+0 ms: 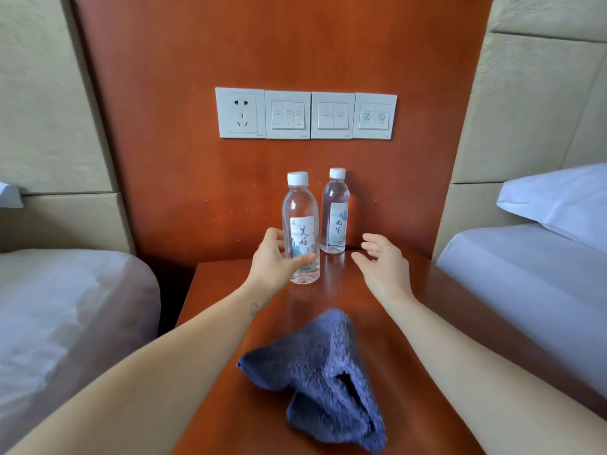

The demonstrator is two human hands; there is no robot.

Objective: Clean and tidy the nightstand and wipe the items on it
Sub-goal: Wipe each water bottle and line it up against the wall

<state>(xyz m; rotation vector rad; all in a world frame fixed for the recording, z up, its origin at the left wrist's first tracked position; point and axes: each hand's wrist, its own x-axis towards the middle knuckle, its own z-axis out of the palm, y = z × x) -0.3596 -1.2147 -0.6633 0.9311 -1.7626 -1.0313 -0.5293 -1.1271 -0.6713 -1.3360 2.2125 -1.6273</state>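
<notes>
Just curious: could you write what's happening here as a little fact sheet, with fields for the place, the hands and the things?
Place: wooden nightstand between two beds
Left hand: grips the nearer water bottle
Right hand: open, near the farther water bottle, holding nothing
Bottles: both upright, capped, close together toward the back
Cloth: blue, crumpled, lying near the front, untouched
Wall: socket and switch panel above the bottles

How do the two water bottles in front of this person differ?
The near bottle is gripped by the left hand, while the far bottle stands free. The near bottle is forward of the far bottle, which stands close to the wooden wall panel. Their labels carry different characters. Both are clear, upright, white-capped and look full.
</notes>
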